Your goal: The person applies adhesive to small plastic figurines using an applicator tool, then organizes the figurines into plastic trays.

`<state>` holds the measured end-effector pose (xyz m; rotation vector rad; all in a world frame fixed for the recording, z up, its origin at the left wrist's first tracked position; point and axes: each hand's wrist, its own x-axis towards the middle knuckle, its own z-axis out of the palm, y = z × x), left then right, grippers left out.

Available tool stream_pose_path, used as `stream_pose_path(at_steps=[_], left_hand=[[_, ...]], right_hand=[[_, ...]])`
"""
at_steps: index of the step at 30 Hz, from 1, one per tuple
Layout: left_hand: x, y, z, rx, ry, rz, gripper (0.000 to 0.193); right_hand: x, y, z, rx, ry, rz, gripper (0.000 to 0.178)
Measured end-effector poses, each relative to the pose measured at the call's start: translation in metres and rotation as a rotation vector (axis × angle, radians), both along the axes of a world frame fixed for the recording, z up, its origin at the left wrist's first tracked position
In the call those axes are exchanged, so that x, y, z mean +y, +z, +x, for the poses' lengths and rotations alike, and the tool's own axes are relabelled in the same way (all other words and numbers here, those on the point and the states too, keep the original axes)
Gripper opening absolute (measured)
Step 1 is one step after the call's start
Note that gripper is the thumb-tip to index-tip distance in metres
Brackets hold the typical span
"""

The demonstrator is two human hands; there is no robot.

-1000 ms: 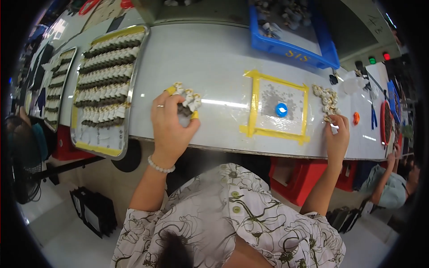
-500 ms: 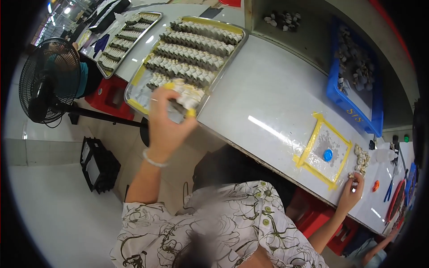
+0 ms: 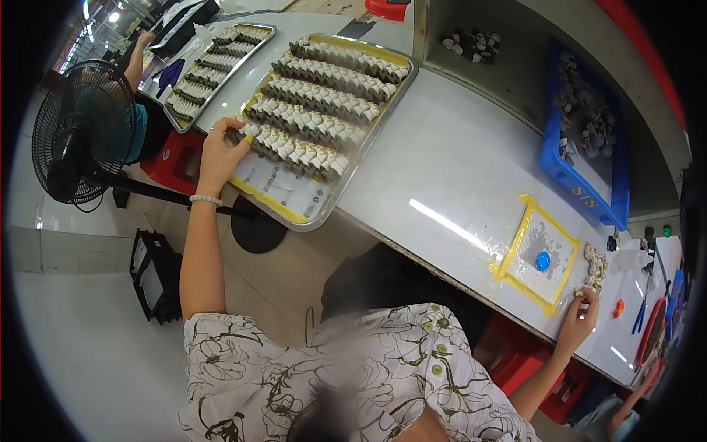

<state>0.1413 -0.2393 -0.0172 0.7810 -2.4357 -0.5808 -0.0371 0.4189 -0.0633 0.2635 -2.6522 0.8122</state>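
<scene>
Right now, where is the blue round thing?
In the head view's right half, the blue round thing sits inside the yellow tape frame, left of the right hand.

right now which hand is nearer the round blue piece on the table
Right: the right hand is close, to the lower right of the round blue piece, by the pale cluster; the left hand is far off to its left, at the large metal tray.
</scene>
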Motion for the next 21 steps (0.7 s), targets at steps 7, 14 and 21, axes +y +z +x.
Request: stream_pose_path(at_steps=[7, 14, 21], left_hand=[[-0.005, -0.016, -0.003, 0.090, -0.094, 0.131, 0.026], [0.018, 0.014, -0.015, 0.129, -0.032, -0.334, 0.035], [0.149, 0.068, -0.173, -0.019, -0.701, -0.080, 0.039]], right_hand=[[0.000, 0.007, 0.006, -0.002, -0.030, -0.028, 0.019], [-0.026, 0.013, 0.009, -0.001, 0.060, -0.041, 0.019], [-0.027, 0.023, 0.012, 0.060, 0.096, 0.030, 0.020]])
